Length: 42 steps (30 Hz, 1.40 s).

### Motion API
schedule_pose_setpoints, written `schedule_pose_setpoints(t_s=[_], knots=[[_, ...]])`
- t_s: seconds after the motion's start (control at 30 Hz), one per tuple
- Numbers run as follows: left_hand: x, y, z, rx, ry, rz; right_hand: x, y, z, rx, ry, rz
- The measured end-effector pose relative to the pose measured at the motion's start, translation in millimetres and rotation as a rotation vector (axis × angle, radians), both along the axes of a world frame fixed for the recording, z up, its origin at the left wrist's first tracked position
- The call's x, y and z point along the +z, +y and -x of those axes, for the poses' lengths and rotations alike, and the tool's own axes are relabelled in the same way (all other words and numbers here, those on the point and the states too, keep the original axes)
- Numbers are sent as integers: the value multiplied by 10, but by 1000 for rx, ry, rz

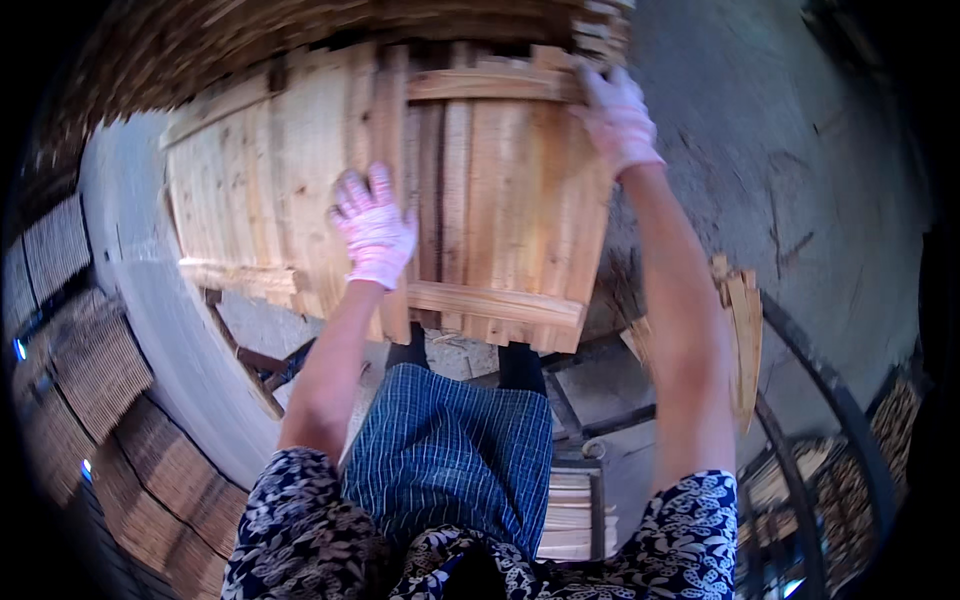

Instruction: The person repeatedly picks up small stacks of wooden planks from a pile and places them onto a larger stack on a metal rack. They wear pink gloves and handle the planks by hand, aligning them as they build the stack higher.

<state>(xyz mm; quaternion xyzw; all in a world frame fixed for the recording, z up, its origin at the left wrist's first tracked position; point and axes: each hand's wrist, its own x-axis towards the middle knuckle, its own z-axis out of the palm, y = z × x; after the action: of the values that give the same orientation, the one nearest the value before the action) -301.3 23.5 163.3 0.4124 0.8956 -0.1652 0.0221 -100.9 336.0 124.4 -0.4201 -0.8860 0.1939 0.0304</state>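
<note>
A panel of pale wooden boards (500, 190) lies in front of me, with one batten (490, 84) across its far side and another batten (495, 302) across its near side. My left hand (374, 228), in a white and pink glove, rests on the boards left of the middle with its fingers spread. At the far right corner my right hand (616, 115), gloved the same way, closes its fingers and thumb around the end of the far batten. Slight blur softens the fingertips there.
More pale boards (240, 190) extend to the left. Stacked wood strips (330, 20) line the far side. Loose wood pieces (745, 330) and dark metal bars (800, 370) stand at the right, and bundled strips (90, 350) lie along the left.
</note>
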Motion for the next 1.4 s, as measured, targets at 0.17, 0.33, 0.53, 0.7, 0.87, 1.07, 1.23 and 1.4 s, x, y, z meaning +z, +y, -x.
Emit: schedule_pose_setpoints(t_s=[0.17, 0.33, 0.53, 0.7, 0.87, 1.07, 1.23, 1.4], knots=[[-15, -18, 367, -29, 40, 48, 288, 62, 331, 57, 109, 77], [-22, 6, 518, -58, 46, 50, 191, 100, 441, 44, 134, -2], [2, 118, 578, -73, 19, 91, -1, 124, 296, -90, 213, -363], [275, 181, 274, -324, -244, -107, 558, -1021, -678, 60, 113, 39], [190, 1125, -1110, -974, -620, -76, 242, -2685, -1033, 38, -39, 41], [-193, 1562, -1449, -1288, -484, 489, -48, -2667, -902, 54, 64, 74], [-378, 1498, -1004, -1410, -405, 315, 25, -2502, -630, -39, 179, 271], [-150, 1768, -932, -1306, -387, 460, 127, -2381, -473, -223, 330, 94]])
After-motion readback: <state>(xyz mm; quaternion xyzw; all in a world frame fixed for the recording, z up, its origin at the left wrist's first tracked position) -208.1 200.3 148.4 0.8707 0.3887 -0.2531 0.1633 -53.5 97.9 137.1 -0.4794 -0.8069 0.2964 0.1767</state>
